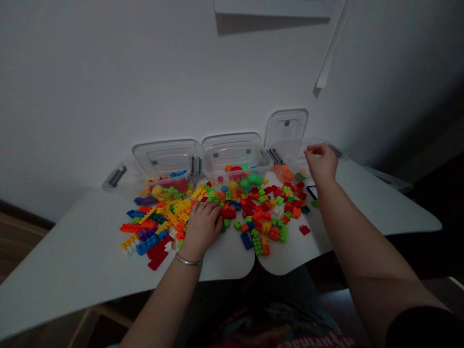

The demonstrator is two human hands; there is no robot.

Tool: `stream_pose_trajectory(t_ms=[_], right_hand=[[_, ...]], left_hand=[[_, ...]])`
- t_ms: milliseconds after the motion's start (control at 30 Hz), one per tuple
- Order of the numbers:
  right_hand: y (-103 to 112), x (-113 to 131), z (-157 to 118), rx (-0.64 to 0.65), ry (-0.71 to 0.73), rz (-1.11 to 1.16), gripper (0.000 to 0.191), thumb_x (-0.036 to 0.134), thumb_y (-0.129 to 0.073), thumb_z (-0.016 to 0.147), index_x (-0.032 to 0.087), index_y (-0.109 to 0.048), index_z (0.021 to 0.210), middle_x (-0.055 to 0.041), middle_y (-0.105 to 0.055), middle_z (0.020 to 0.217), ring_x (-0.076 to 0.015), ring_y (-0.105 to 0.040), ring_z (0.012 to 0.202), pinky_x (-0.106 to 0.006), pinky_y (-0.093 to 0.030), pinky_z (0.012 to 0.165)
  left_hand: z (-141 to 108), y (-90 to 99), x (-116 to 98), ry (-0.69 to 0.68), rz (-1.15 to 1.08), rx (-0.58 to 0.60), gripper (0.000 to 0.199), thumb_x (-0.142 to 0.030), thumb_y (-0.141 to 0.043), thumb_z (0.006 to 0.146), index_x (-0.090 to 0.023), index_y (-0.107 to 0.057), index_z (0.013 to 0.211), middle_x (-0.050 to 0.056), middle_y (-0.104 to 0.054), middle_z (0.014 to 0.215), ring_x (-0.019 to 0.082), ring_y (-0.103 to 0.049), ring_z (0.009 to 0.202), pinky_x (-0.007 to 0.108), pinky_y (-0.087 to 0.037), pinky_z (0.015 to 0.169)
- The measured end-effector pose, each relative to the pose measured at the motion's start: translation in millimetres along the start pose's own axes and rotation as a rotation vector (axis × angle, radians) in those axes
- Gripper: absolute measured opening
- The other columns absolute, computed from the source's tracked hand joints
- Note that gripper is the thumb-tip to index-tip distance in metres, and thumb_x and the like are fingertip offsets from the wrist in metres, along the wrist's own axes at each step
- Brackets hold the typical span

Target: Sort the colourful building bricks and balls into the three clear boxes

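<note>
Printed lettering on a dark shirt [275,333] fills the bottom of the view, and two bare forearms reach out from it over the near edge of a white table [72,251]. The left hand [203,227], a metal bangle [188,261] at its wrist, lies on the coloured plastic building bricks [253,212] heaped across the table's middle. Its fingers [206,209] sit slightly apart and curved, clamped on no brick that can be made out. The right hand [321,164] is raised near the far edge, its fingertips [312,149] pinched together on a small orange piece [309,151] whose shape is too small to tell, close above the right box [286,169]. Beside that box stand a middle box [232,169] holding coloured balls and a left box [163,191] holding mixed pieces, all clear plastic with raised lids [286,135]. A black phone [312,192] lies just right of the heap. Lifting a brick would call for the left fingers to close first.
</note>
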State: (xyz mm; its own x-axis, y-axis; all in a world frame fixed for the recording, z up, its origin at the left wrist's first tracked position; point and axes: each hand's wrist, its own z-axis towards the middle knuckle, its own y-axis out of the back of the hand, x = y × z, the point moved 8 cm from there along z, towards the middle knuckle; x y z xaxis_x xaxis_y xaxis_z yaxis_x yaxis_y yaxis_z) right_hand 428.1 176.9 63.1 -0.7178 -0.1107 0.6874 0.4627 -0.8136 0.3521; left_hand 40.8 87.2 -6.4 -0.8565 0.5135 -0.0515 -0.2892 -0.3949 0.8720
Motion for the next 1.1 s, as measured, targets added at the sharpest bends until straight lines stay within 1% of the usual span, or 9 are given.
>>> stream_pose_trajectory(t_ms=[100,300,467,567,633,733,800,867,1100], right_hand=[[-9.9,-9.2,-4.1,0.079,-0.040,-0.111,0.012,0.026,-0.060,0.076,0.017,-0.066,0.081,-0.0070,-0.071,0.081,-0.0233,-0.066,0.082,-0.043,-0.047,0.091],[-12.6,-15.0,-2.0,0.117,-0.063,-0.123,0.018,0.027,-0.061,0.074,0.017,-0.071,0.086,-0.0076,-0.073,0.087,-0.0242,-0.068,0.086,-0.042,-0.048,0.091],[-0.8,-2.2,-7.4,0.059,0.042,-0.018,0.037,0.028,-0.062,0.072,0.016,-0.066,0.107,-0.0102,-0.071,0.104,-0.0243,-0.065,0.095,-0.042,-0.049,0.091],[6.1,11.1,-23.8,0.047,0.137,-0.023,0.026,0.031,-0.058,0.077,0.018,-0.068,0.097,-0.0084,-0.071,0.095,-0.0231,-0.064,0.088,-0.043,-0.049,0.089],[2.2,18.0,-40.1,0.134,0.162,-0.026,0.022,0.033,-0.056,0.080,0.019,-0.069,0.090,-0.0066,-0.070,0.086,-0.0207,-0.063,0.077,-0.040,-0.051,0.080],[-17.3,26.9,-72.1,0.413,0.185,-0.040,0.023,0.033,-0.055,0.082,0.020,-0.072,0.090,-0.0050,-0.070,0.081,-0.0182,-0.062,0.069,-0.033,-0.050,0.068],[-33.0,34.4,-96.6,0.623,0.252,-0.110,0.021,0.031,-0.057,0.082,0.021,-0.073,0.091,-0.0048,-0.073,0.085,-0.0192,-0.064,0.076,-0.032,-0.049,0.072],[-44.0,40.5,-116.9,0.755,0.339,-0.234,0.019,0.029,-0.058,0.083,0.023,-0.074,0.091,-0.0046,-0.075,0.093,-0.0216,-0.064,0.087,-0.034,-0.047,0.079],[-58.7,52.9,-143.5,0.849,0.485,-0.573,0.024,0.032,-0.054,0.087,0.024,-0.075,0.095,-0.0068,-0.075,0.099,-0.0255,-0.061,0.096,-0.037,-0.041,0.084]], left_hand=[[-0.1,-0.3,-0.1,-0.002,-0.002,-0.002,0.028,-0.022,-0.054,0.087,-0.019,-0.067,0.111,0.007,-0.069,0.116,0.028,-0.058,0.111,0.052,-0.035,0.109],[0.1,-0.9,0.1,0.002,-0.021,0.005,0.029,-0.022,-0.054,0.086,-0.021,-0.067,0.112,0.007,-0.069,0.116,0.028,-0.058,0.111,0.053,-0.033,0.110],[0.3,-0.4,0.0,0.005,-0.022,0.008,0.029,-0.022,-0.054,0.086,-0.020,-0.067,0.112,0.007,-0.069,0.116,0.028,-0.058,0.111,0.052,-0.035,0.109],[0.1,0.0,-0.2,0.004,-0.015,0.007,0.029,-0.023,-0.053,0.087,-0.020,-0.067,0.113,0.007,-0.069,0.115,0.028,-0.058,0.111,0.052,-0.035,0.109],[-0.1,0.3,-0.5,-0.001,-0.013,0.006,0.030,-0.022,-0.052,0.088,-0.019,-0.067,0.113,0.008,-0.069,0.115,0.028,-0.058,0.111,0.052,-0.036,0.109],[-0.1,0.1,-0.7,-0.003,-0.014,0.009,0.030,-0.022,-0.053,0.087,-0.019,-0.067,0.114,0.008,-0.069,0.116,0.028,-0.058,0.111,0.052,-0.036,0.109],[0.1,-0.4,-0.5,0.000,-0.014,0.012,0.030,-0.022,-0.053,0.087,-0.019,-0.067,0.114,0.008,-0.069,0.116,0.028,-0.057,0.112,0.053,-0.035,0.110],[0.2,-0.9,-0.4,0.002,-0.013,0.015,0.030,-0.022,-0.053,0.087,-0.020,-0.067,0.114,0.008,-0.069,0.116,0.028,-0.057,0.113,0.053,-0.034,0.110],[-0.1,-0.7,-0.4,0.006,-0.023,0.020,0.030,-0.022,-0.051,0.088,-0.021,-0.067,0.114,0.007,-0.069,0.116,0.028,-0.057,0.112,0.053,-0.035,0.109]])
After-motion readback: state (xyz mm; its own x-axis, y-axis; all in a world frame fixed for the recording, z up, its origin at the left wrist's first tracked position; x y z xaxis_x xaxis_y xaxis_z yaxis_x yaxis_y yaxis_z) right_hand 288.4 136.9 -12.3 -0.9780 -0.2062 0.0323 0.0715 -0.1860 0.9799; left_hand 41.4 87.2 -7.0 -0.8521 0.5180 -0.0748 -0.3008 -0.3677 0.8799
